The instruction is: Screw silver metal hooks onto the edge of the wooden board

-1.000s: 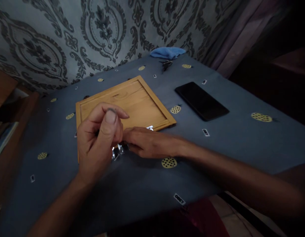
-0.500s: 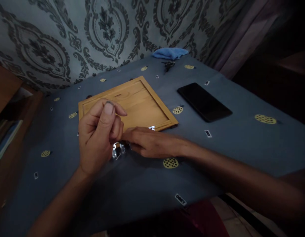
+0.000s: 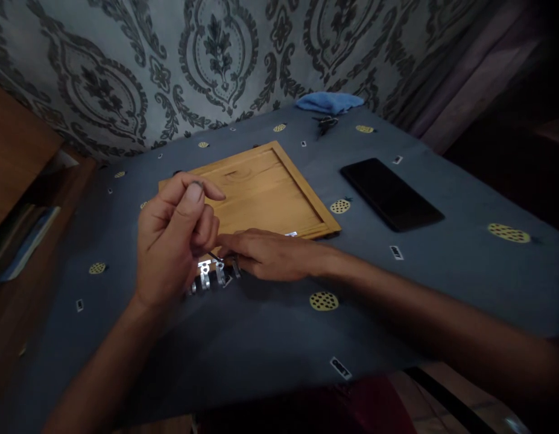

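A wooden framed panel [image 3: 256, 187], like a small cabinet door, lies flat on the table. Shiny metal hinge pieces [image 3: 205, 274] with holes sit along its near edge, partly covered by my hands. My left hand [image 3: 175, 235] is closed in a fist above them, thumb uppermost. From under the fist a thin dark shaft [image 3: 214, 257], like a screwdriver's, slants down to the metal. My right hand [image 3: 274, 256] rests at the panel's near edge, fingers curled together beside the shaft's end. What its fingertips grip is hidden.
A black phone [image 3: 390, 193] lies right of the panel. At the back are a blue cloth [image 3: 331, 102] and a small dark object [image 3: 325, 125], perhaps keys. Wooden shelving with books [image 3: 23, 241] stands at the left, and a patterned curtain [image 3: 218, 54] hangs behind the table.
The view has shifted left, so table things appear farther right. My left hand has moved left relative to the panel, uncovering more hinge metal and the thin shaft. The right hand stays by the edge.
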`<state>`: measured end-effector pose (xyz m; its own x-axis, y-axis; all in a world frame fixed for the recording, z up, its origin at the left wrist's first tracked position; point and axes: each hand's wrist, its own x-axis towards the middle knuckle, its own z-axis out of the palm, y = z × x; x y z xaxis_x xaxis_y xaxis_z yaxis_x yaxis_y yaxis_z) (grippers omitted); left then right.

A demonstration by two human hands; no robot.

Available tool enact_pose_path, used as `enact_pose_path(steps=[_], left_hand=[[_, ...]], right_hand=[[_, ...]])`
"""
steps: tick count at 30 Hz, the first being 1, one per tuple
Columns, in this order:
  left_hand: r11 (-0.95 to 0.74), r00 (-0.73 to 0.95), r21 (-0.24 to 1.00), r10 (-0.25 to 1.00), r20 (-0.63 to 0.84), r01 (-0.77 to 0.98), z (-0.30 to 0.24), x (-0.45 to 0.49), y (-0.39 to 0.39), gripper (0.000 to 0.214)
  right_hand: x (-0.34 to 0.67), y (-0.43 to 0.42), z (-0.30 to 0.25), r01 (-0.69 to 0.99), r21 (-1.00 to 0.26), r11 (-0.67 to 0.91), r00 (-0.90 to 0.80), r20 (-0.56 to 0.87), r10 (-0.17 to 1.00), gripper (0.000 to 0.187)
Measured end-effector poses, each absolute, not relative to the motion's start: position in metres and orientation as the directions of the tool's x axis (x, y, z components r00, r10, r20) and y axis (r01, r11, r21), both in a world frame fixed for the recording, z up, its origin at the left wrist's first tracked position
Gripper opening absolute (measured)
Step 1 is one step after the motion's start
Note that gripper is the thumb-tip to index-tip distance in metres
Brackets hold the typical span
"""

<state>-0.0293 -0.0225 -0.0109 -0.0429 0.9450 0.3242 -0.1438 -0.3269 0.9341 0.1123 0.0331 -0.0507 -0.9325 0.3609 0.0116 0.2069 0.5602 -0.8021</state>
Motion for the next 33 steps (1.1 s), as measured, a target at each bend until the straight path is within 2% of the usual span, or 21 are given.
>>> enact_pose_path(steps=[7, 26, 33], left_hand=[[-0.35, -0.019, 0.924, 0.936, 0.351, -0.153, -0.015, -0.034, -0.021, 0.023], [-0.334, -0.004, 0.932, 0.942, 0.336, -0.141, -0.015, -0.033, -0.022, 0.018], [-0.323, 0.125, 0.936, 0.932, 0.341, -0.141, -0.016, -0.038, -0.021, 0.011]], right_hand=[[0.11, 0.032, -0.057, 0.168, -0.83, 0.533, -0.918, 0.065, 0.391, 0.034], [0.113, 0.031, -0.061, 0.17, -0.812, 0.558, -0.916, 0.079, 0.394, 0.031], [0.113, 0.03, -0.061, 0.198, -0.78, 0.594, -0.912, 0.075, 0.403, 0.03]])
